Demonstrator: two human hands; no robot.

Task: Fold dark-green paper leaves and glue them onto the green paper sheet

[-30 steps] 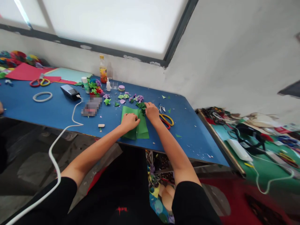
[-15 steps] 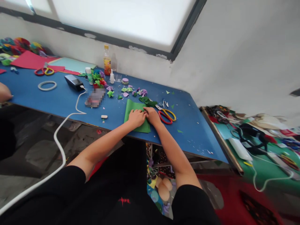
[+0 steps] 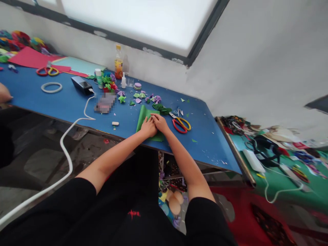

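A sheet of green paper (image 3: 141,118), its left side curled up, lies at the front edge of the blue table. My left hand (image 3: 149,127) presses down on it with the fingers stretched out. Over the same sheet, my right hand (image 3: 160,123) reaches in from the right, its fingers extended and overlapping the left fingertips. Just right of that hand are scissors (image 3: 181,125) with red and yellow handles. Dark green paper leaves (image 3: 162,109) lie behind the sheet. What is under my palms is hidden.
Folded paper flowers (image 3: 155,99), a glue bottle (image 3: 123,81), a drink bottle (image 3: 118,65) and a phone (image 3: 105,103) stand or lie farther back and left. A white cable (image 3: 67,153) hangs over the table edge. Another person's arm (image 3: 4,93) rests at far left.
My right hand has slid left and slightly away from me, so its fingers now lap over my left hand. The paper's left edge curls up more. The view has shifted a little.
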